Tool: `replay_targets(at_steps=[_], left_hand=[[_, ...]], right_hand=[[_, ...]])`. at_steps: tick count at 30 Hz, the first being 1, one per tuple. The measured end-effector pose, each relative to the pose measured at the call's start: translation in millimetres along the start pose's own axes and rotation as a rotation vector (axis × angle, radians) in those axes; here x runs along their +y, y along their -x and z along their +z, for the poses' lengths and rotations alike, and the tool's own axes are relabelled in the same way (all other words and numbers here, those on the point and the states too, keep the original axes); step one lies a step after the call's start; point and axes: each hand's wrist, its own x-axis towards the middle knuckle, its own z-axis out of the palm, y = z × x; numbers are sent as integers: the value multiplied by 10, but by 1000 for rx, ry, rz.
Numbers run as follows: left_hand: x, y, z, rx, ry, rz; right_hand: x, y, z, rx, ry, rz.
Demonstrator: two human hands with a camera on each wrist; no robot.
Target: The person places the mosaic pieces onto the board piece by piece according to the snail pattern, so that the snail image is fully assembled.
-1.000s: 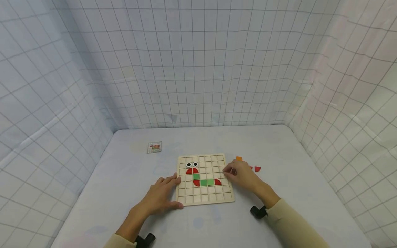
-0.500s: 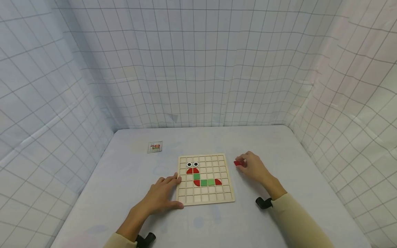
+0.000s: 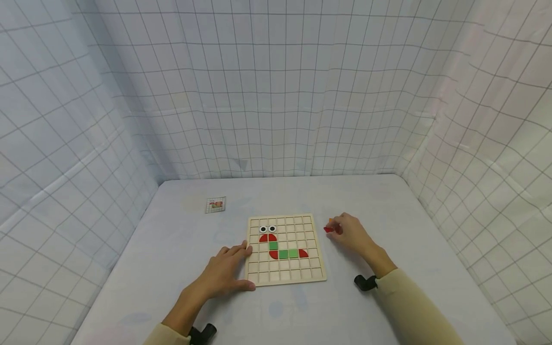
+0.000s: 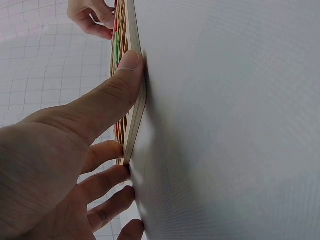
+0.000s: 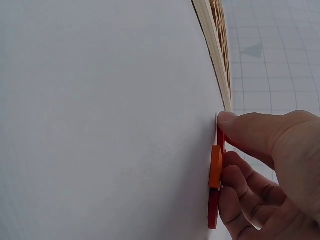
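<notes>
While my left grip (image 3: 224,272) steadies a gridded wooden board (image 3: 284,275), my right grip (image 3: 350,233) pinches a red piece (image 5: 220,137) just off the board's right side, over the white counter (image 3: 409,215). A second ago that right grip was at the board's edge; it has since drawn outward to the loose pieces, while my left grip has held its place. The figure on the board is unchanged, so I judge the work to be at the fetching stage.

My right thumb and fingers are together on the red piece; whether it is lifted, I cannot tell. My left grip lies with fingers apart, thumb on the near rim and fingertips along the left side.

An orange block (image 5: 215,167) and a second red piece (image 5: 213,210) sit just beside my curled right fingers, crowding the pinch. Left of my right grip, on the board, rest two eye discs (image 3: 263,229), green squares (image 3: 283,254) and red quarter-rounds (image 3: 304,253); the raised rim stands between them and my pinch. Beyond my left grip, well apart, lies a small picture card (image 3: 215,204). Gridded cloth (image 3: 276,86) hangs behind.
</notes>
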Motion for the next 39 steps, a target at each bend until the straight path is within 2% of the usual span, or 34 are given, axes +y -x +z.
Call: replay_targets(at_steps=[10,20,39], left_hand=[[16,11,-6,14,-3,6],[23,14,-12,5,4,-10],[17,8,-19,2,12,-13]], right_hand=[[-7,2,54,-1,-32,-23],[-29,17,65,-18,-57,3],[-45,12,95,-6,-95,-51]])
